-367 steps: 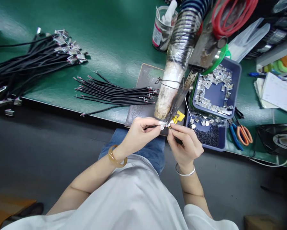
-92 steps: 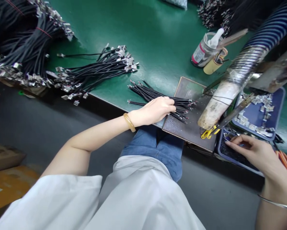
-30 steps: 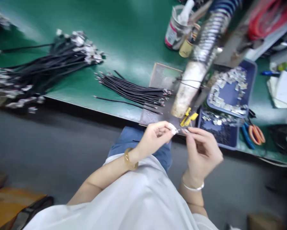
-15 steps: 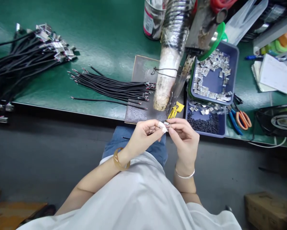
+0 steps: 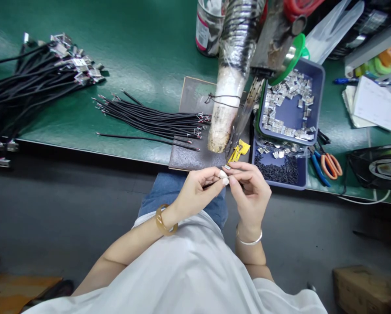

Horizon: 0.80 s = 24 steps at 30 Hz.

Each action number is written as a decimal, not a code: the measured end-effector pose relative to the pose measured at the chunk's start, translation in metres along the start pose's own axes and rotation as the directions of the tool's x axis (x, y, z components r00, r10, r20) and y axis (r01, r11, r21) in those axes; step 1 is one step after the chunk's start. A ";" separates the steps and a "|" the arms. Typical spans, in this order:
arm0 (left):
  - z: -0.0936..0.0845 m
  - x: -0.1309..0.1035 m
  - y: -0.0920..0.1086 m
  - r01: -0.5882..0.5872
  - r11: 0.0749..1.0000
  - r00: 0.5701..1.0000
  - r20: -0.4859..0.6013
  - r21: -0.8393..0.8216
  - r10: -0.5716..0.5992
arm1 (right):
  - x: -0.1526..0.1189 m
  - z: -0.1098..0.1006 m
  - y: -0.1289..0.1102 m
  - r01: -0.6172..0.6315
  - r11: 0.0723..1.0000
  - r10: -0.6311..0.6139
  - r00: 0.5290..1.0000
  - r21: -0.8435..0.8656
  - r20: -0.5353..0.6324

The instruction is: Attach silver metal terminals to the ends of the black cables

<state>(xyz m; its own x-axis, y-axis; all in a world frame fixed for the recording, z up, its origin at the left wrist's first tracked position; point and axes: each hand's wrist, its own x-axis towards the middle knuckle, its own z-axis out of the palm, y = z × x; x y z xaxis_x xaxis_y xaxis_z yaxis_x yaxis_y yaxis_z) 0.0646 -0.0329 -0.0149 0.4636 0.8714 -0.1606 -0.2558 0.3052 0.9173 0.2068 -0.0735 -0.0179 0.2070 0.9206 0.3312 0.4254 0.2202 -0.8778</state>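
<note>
My left hand (image 5: 198,187), with white wraps on its fingertips, is pinched around a thin black cable in front of the bench edge. Fingertip to fingertip with it, my right hand (image 5: 252,187) is closed, and a small silver connector (image 5: 227,167) shows between its fingers. What the right thumb presses is too small to tell. Above the hands lies a yellow piece (image 5: 239,150) on a dark board (image 5: 188,159). Black cables with stripped ends (image 5: 149,115) lie in a bunch to the left, one of them (image 5: 143,138) apart from the rest.
A wrapped duct (image 5: 226,104) hangs over the board. To its right are a tray of silver connectors (image 5: 317,100), a lower tray of small black pieces (image 5: 301,179) and pliers (image 5: 321,168). Finished-looking cables with connectors (image 5: 45,74) are piled at left; a tub (image 5: 203,32) stands behind.
The fingertips of both hands have drawn closer together and shifted slightly. The thin light wire that showed between them is now hardly visible, and more black cable shows beside the left fingers.
</note>
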 end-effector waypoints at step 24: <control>-0.006 0.002 0.002 -0.046 0.988 0.986 -0.151 0.145 0.069 | -0.004 0.000 -0.003 0.133 0.987 -0.149 0.967 -0.092 -0.207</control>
<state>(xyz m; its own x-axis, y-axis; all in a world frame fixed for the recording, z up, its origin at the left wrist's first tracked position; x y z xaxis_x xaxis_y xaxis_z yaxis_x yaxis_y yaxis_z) 0.0600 -0.0284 -0.0159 0.3115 0.9383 -0.1505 -0.1509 0.2052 0.9670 0.2045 -0.0779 -0.0168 0.3190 0.7905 0.5229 0.5282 0.3097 -0.7906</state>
